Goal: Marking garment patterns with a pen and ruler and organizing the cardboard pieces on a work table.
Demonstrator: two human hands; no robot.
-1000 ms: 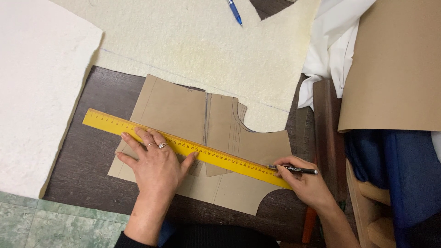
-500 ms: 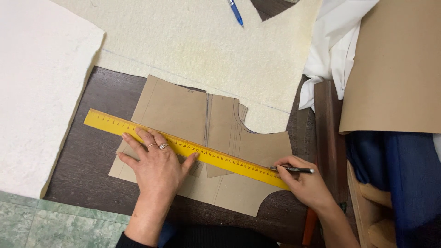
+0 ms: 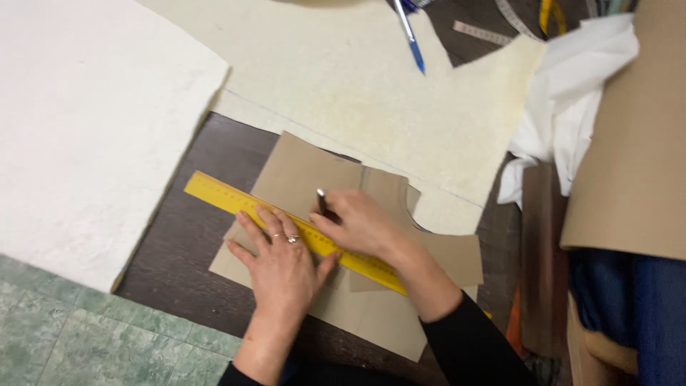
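Ruler (image 3: 286, 227): yellow, diagonal across the brown paper pattern (image 3: 307, 175) on the dark table (image 3: 186, 264).
Left hand (image 3: 282, 264): flat, fingers spread, pressing the ruler.
Right hand (image 3: 364, 225): closed around a pen (image 3: 321, 201); earlier at the ruler's right end, now mid-ruler.
Room: bare table leftward; cream fabric (image 3: 343, 78) edge just beyond the pattern.

You get soft, even indoor light from overhead, no glare. Faint shadows under both hands. Slight motion blur softens everything; the pale fabric sheets look nearly washed out.
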